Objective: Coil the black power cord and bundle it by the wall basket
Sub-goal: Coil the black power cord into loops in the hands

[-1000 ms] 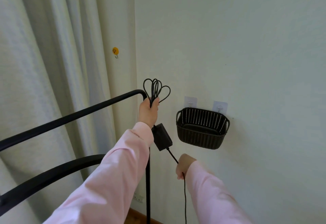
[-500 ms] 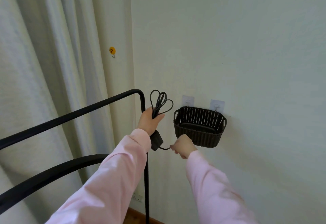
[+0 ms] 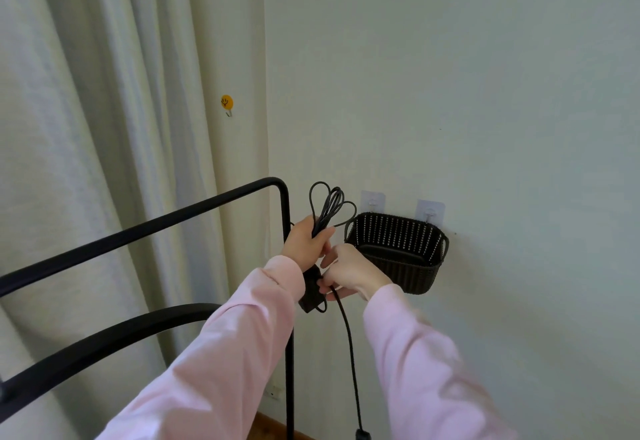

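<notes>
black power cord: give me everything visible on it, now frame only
The black power cord is thin, matte and rubbery-looking. Several loops fan upward out of the left hand, which grips them together. A boxy black adapter hangs just below that hand. The right hand pinches the cord beside the adapter; from there a loose length drops straight down, ending in a thicker black piece at the frame's bottom edge.

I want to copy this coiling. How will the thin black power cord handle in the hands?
The thin black power cord looks floppy: its tail hangs straight down. The loops above the left hand fan out, so they probably spring apart if loosened. The black adapter brick likely drags downward.
</notes>
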Action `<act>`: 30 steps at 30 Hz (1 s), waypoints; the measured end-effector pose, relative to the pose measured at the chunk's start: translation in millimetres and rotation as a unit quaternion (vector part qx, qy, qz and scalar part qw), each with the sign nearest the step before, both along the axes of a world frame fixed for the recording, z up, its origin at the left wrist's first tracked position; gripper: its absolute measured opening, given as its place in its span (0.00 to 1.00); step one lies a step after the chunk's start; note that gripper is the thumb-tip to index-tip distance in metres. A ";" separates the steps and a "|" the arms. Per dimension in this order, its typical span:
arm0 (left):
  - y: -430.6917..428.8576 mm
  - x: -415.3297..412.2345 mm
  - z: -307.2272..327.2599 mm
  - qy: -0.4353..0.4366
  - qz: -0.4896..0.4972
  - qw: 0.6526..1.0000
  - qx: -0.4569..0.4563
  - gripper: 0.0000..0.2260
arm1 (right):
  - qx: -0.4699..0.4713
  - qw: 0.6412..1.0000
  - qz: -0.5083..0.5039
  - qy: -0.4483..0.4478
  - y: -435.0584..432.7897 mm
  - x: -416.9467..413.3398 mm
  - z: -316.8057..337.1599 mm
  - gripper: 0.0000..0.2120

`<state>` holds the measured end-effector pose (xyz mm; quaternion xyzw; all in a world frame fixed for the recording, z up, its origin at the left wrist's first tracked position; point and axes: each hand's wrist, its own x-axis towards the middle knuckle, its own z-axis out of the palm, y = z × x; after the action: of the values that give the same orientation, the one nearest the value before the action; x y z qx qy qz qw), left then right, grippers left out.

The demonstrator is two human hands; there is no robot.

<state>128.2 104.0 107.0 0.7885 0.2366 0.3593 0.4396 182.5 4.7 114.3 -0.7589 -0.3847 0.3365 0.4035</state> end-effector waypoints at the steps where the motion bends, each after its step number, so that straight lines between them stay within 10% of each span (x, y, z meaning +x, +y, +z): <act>1: 0.1 -0.2 -1.0 0.006 0.002 1.000 0.004 0.11 | 0.007 1.000 -0.002 -0.002 0.1 0.8 0.1 0.12; 30: 9.3 5.2 -17.1 0.058 0.044 0.995 0.071 0.09 | 0.070 0.996 -0.050 0.037 4.5 14.5 3.8 0.14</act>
<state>133.4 113.3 89.9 0.8258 0.2704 0.3479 0.3519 197.1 9.2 118.1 -0.7340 -0.3533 0.3160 0.4864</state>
